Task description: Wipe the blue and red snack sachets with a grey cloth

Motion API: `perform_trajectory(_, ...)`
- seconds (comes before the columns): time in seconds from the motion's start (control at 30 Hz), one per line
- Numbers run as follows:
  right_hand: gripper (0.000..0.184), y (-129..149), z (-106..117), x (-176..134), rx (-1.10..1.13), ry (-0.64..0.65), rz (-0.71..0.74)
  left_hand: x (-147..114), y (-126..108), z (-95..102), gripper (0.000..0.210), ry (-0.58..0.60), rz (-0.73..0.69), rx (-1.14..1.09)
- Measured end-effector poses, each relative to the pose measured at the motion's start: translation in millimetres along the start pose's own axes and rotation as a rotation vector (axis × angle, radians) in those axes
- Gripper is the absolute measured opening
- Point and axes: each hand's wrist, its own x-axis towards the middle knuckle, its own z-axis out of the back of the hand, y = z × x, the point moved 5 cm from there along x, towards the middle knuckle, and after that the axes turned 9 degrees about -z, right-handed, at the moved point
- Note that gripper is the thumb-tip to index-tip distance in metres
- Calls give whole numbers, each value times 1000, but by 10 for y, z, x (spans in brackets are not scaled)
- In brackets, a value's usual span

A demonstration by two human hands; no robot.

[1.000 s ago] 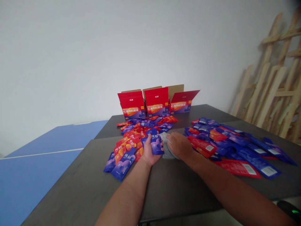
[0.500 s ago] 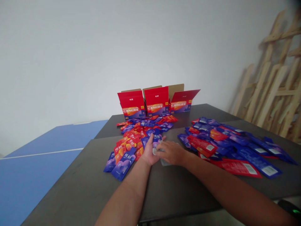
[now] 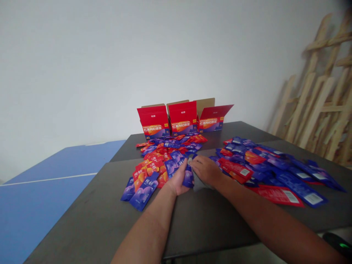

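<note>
Blue is filling the far left, where a tabletop [image 3: 55,172] with a white stripe is standing beside your dark table [image 3: 90,205]. Along your table's left side, a loose purple pouch [image 3: 144,192] is lying at the near end of a mixed heap [image 3: 151,167] of red, orange and purple pouches. Behind that heap, the left carton [image 3: 154,124] is standing with its flaps up.

Your left hand [image 3: 178,181] is reaching in just beside the heap, partly closed, its thumb lying over a purple pouch [image 3: 189,178]. It is holding that pouch above the table, between the two heaps. The middle carton [image 3: 183,121] is standing open beyond it. Your right hand [image 3: 207,171] is curling its fingers closed on a grey cloth [image 3: 200,184], which is hanging below the knuckles right beside the held pouch. Your fingers are covering the spot, so I can't tell exactly where cloth and pouch are touching.

Further right, the third carton [image 3: 211,123] is leaning its red front flap outward. A second heap [image 3: 255,161] of pouches is spreading beyond your right hand, with a red pouch [image 3: 280,195] lying barcode-up at its near edge. Pale wooden frames [image 3: 321,102] are leaning against the wall [image 3: 110,66], and a black object [image 3: 337,244] is showing a green light at the bottom corner.
</note>
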Motion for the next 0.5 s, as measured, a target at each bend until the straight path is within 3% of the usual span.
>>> perform_trajectory(0.2, 25, -252, 28, 16, 60, -52, -203, -24, 51, 60, 37, -21, 128, 11)
perform_trajectory(0.37, 27, -485, 78, 8, 54, -142, -360, -31, -51, -2, 39, 56, 56, -80)
perform_trajectory(0.43, 27, -455, 104, 8, 57, -156, -336, -11, -123, -17, 40, 68, -33, -165)
perform_trajectory(0.5, 27, -294, 120, 3, 70, -148, -222, 13, -171, 11, 43, 19, -100, -215)
